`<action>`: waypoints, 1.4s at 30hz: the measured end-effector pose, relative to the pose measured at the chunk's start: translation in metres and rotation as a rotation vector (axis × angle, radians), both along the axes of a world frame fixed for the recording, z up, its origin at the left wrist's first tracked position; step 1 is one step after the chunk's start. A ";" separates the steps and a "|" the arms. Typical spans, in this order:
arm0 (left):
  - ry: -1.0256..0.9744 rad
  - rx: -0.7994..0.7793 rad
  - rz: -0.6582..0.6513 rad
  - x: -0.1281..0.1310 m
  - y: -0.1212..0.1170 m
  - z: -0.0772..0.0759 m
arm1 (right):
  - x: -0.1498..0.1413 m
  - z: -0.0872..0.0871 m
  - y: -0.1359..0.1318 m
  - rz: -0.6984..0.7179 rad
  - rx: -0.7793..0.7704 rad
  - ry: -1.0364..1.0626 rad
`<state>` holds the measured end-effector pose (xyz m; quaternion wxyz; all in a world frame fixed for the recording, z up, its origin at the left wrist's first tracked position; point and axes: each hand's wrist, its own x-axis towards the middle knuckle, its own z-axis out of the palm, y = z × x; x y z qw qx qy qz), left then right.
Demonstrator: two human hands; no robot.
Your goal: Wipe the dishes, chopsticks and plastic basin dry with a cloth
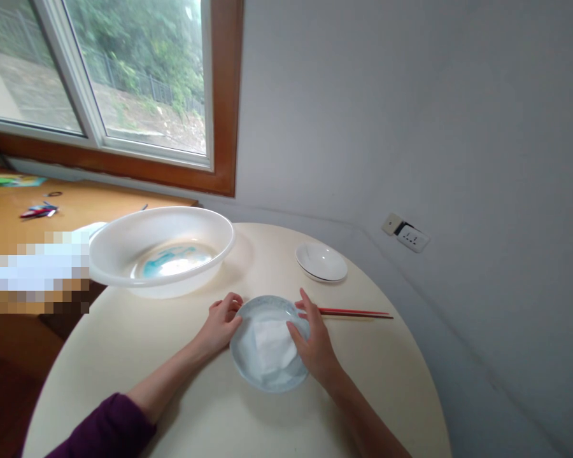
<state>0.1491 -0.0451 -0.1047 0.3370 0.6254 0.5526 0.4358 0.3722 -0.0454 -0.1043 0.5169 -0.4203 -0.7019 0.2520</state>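
Observation:
A pale blue plate (248,362) lies on the round cream table (386,375) in front of me. A white paper towel (272,346) rests inside the plate. My left hand (219,324) grips the plate's left rim with curled fingers. My right hand (315,343) rests on the plate's right side, fingers pressing the paper towel's edge.
A large white plastic basin (162,251) with water stands at the back left. A small white dish (321,262) sits at the back right. Red chopsticks (358,313) lie just right of my right hand. A wooden desk (76,210) and a wall socket (408,235) lie beyond.

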 end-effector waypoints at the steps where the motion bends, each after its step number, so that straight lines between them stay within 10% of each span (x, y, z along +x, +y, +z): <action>1: 0.033 0.007 0.004 0.000 0.000 0.000 | 0.000 0.003 -0.001 -0.030 0.080 -0.093; 10: 0.243 0.010 0.020 0.003 -0.001 0.005 | 0.003 0.019 -0.011 0.052 0.323 -0.365; 42: 0.280 -0.019 0.026 0.004 -0.001 0.007 | 0.005 0.017 -0.015 0.250 0.158 -0.703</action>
